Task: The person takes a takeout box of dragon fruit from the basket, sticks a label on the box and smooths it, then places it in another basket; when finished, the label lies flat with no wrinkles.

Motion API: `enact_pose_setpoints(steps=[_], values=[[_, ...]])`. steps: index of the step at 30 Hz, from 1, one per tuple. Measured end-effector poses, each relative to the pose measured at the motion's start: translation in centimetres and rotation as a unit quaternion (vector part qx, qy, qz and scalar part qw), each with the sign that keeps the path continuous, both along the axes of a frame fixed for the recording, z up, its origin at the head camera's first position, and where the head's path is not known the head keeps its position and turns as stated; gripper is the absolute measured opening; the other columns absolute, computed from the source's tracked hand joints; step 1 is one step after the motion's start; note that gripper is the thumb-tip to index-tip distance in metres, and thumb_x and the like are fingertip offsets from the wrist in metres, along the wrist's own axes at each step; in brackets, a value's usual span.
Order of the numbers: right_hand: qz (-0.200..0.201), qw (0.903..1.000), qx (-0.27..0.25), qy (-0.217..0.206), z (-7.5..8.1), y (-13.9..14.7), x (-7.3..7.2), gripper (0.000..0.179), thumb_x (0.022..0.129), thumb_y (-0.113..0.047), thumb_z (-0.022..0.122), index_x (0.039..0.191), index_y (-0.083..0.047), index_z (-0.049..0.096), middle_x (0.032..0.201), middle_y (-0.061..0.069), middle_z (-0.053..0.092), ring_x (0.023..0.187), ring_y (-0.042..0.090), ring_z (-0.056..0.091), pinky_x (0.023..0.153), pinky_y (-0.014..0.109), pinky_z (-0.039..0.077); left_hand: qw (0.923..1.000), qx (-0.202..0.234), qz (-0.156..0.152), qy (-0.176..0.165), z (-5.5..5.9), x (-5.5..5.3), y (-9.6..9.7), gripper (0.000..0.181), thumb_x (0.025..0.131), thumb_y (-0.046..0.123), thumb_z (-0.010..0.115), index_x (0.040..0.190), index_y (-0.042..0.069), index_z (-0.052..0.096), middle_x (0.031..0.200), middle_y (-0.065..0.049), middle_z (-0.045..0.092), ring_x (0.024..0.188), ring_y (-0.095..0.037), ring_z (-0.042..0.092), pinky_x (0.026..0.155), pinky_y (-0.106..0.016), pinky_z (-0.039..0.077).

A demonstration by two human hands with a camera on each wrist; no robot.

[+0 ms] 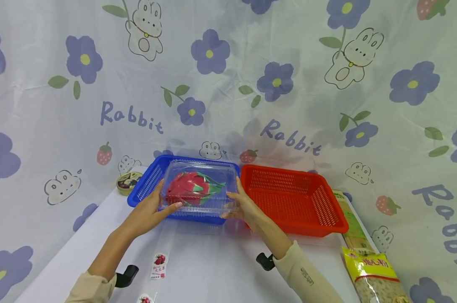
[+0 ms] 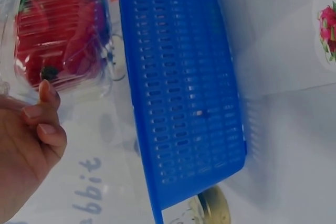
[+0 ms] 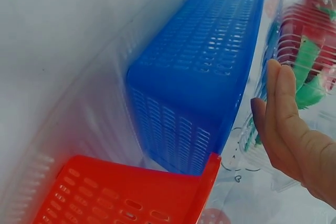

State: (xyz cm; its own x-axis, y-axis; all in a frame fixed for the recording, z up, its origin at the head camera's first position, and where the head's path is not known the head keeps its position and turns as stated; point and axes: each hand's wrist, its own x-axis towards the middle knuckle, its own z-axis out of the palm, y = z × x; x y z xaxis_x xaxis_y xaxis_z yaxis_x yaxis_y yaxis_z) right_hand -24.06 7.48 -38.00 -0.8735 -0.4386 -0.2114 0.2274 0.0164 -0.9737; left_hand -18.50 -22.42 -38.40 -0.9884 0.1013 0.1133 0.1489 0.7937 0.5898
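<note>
A clear plastic clamshell box (image 1: 221, 172) with a red, green-tipped dragon fruit (image 1: 186, 187) in it is held up above the blue basket (image 1: 145, 181). My left hand (image 1: 146, 212) grips the box's left end, its thumb on the front edge. At the opposite end my right hand (image 1: 247, 206) holds the box, with the thumb over the side. From below, the left wrist view shows the fruit (image 2: 60, 30) through the ribbed plastic, several left fingers (image 2: 50, 129) bent near it. In the right wrist view, the right fingers (image 3: 283, 90) lie extended against the box's underside.
A red basket (image 1: 289, 198) stands right of the blue one. Behind the blue basket's left side is a round tin (image 1: 128, 183). At the right edge lie a green-and-tan packet (image 1: 351, 223) and a yellow-topped bag (image 1: 377, 273). Dragon fruit stickers (image 1: 159, 266) lie in front.
</note>
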Motion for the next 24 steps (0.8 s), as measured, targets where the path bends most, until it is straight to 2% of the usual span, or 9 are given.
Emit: enact_pose_setpoints(steps=[3, 6, 11, 14, 20, 24], values=[[0.004, 1.0000, 0.000, 0.002, 0.0, 0.2, 0.3, 0.084, 0.102, -0.035, 0.049, 0.156, -0.041, -0.015, 0.159, 0.019, 0.017, 0.104, 0.035, 0.061, 0.088, 0.039, 0.057, 1.0000, 0.000, -0.002, 0.004, 0.0, 0.2, 0.1, 0.105, 0.092, 0.065, 0.054, 0.159, 0.007, -0.003, 0.158, -0.031, 0.024, 0.137, -0.058, 0.033, 0.098, -0.073, 0.038], [0.010, 0.9999, 0.002, 0.004, 0.2, 0.4, 0.6, 0.086, 0.102, -0.037, 0.050, 0.156, -0.040, -0.016, 0.157, 0.021, 0.021, 0.103, 0.033, 0.061, 0.089, 0.039, 0.057, 1.0000, 0.003, -0.003, 0.008, -0.1, 0.4, 0.1, 0.105, 0.092, 0.064, 0.054, 0.160, 0.008, -0.002, 0.158, -0.030, 0.025, 0.136, -0.057, 0.035, 0.098, -0.072, 0.038], [0.021, 0.9997, 0.008, 0.009, 0.4, 0.8, 1.3, 0.087, 0.102, -0.037, 0.049, 0.155, -0.039, -0.019, 0.154, 0.023, 0.026, 0.093, 0.028, 0.063, 0.089, 0.037, 0.056, 1.0000, 0.003, -0.004, 0.002, -0.1, 1.0, 0.3, 0.105, 0.092, 0.064, 0.054, 0.160, 0.007, -0.002, 0.161, -0.029, 0.018, 0.140, -0.057, 0.029, 0.101, -0.072, 0.034], [0.027, 0.9994, 0.011, 0.017, 0.5, 1.0, 1.8, 0.087, 0.102, -0.035, 0.048, 0.155, -0.037, -0.021, 0.155, 0.021, 0.021, 0.095, 0.027, 0.059, 0.089, 0.038, 0.056, 1.0000, 0.003, -0.005, -0.001, -0.2, 1.4, 0.5, 0.104, 0.093, 0.064, 0.054, 0.159, 0.005, 0.000, 0.159, -0.030, 0.022, 0.137, -0.057, 0.034, 0.099, -0.072, 0.037], [0.030, 0.9993, 0.005, 0.024, 0.5, 1.3, 2.5, 0.086, 0.102, -0.035, 0.049, 0.156, -0.038, -0.016, 0.139, 0.027, 0.042, 0.104, 0.032, 0.057, 0.091, 0.041, 0.056, 0.9999, 0.009, -0.006, 0.005, 0.0, 2.1, 0.9, 0.101, 0.093, 0.062, 0.055, 0.160, 0.006, 0.004, 0.157, -0.030, 0.027, 0.132, -0.056, 0.042, 0.096, -0.072, 0.041], [0.034, 0.9989, 0.002, 0.031, 0.4, 1.4, 3.1, 0.085, 0.102, -0.037, 0.050, 0.156, -0.041, -0.015, 0.142, 0.024, 0.041, 0.116, 0.037, 0.056, 0.093, 0.043, 0.055, 0.9999, 0.008, -0.005, 0.005, 0.3, 2.5, 1.0, 0.101, 0.093, 0.061, 0.056, 0.160, 0.007, 0.003, 0.158, -0.030, 0.024, 0.134, -0.057, 0.038, 0.097, -0.072, 0.040]])
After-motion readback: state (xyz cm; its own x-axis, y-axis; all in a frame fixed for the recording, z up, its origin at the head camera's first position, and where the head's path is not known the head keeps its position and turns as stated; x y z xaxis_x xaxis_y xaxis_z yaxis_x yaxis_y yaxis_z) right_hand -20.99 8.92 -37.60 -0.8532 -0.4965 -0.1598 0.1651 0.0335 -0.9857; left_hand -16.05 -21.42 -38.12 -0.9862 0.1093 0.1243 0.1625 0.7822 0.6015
